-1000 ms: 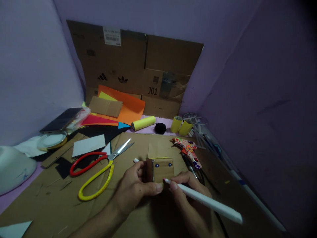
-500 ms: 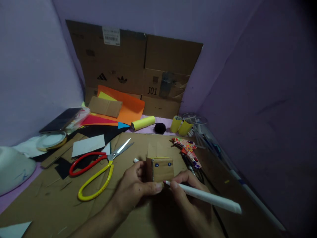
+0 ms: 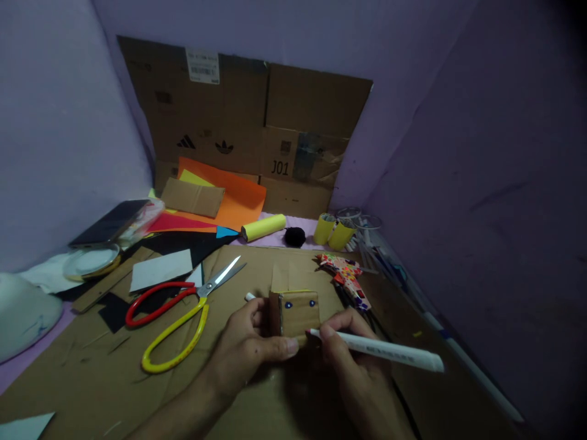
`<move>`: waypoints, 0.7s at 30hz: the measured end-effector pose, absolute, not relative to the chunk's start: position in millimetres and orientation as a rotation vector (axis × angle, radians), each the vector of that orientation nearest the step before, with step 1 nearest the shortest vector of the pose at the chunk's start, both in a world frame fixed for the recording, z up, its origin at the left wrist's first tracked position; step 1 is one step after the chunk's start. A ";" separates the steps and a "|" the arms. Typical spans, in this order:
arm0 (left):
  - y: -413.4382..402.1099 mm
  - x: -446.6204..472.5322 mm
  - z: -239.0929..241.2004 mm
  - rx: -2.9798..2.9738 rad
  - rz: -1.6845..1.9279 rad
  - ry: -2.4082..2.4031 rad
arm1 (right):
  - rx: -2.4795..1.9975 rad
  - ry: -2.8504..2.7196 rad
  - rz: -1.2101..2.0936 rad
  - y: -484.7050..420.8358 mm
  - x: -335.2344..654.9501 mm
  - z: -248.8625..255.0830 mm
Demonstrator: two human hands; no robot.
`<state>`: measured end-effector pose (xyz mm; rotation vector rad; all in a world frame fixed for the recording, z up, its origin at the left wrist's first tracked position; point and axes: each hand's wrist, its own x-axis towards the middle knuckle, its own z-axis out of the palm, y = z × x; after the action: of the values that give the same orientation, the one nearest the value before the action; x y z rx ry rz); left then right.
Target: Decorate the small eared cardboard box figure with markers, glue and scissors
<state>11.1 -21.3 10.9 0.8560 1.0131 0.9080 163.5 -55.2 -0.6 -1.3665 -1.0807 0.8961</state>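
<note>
A small cardboard box (image 3: 299, 318) with two dark blue eye-like dots on its front face is held in my left hand (image 3: 257, 342), thumb along the lower front edge and fingers round the left side. My right hand (image 3: 351, 351) grips a white marker (image 3: 389, 351) in a writing hold. Its reddish tip is at the lower front of the box, below the right dot; whether it touches cannot be made out. Left of my left hand lie open scissors (image 3: 202, 299) with one red and one yellow handle. Behind my right hand rests a flower-patterned glue gun (image 3: 346, 278).
A cardboard sheet (image 3: 92, 379) covers the work surface. Behind are a yellow tube (image 3: 263, 227), a black fuzzy ball (image 3: 295, 236) and yellow cups (image 3: 342, 232). Coloured paper (image 3: 243, 195) and a phone (image 3: 110, 223) lie at the back left. A large cardboard panel (image 3: 229, 110) leans on the wall.
My right hand has raised the marker slightly; its tip has shifted up and right along the lower front of the box, and the barrel is more level. My left hand keeps its hold.
</note>
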 end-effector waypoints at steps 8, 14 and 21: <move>-19.8 12.6 9.1 0.844 0.907 1.010 | -1.384 -1.126 0.825 -54.5 163.3 -2.3; -19.0 12.8 5.5 0.829 0.914 1.004 | -1.355 -1.164 0.774 -53.6 166.1 -2.4; -17.9 12.7 4.6 0.833 0.921 0.980 | -1.376 -1.126 0.616 -55.4 167.2 -0.3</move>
<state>12.7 -17.9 4.6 0.8330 0.9804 0.9213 167.2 -55.4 -0.3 -1.3755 -1.1263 0.6156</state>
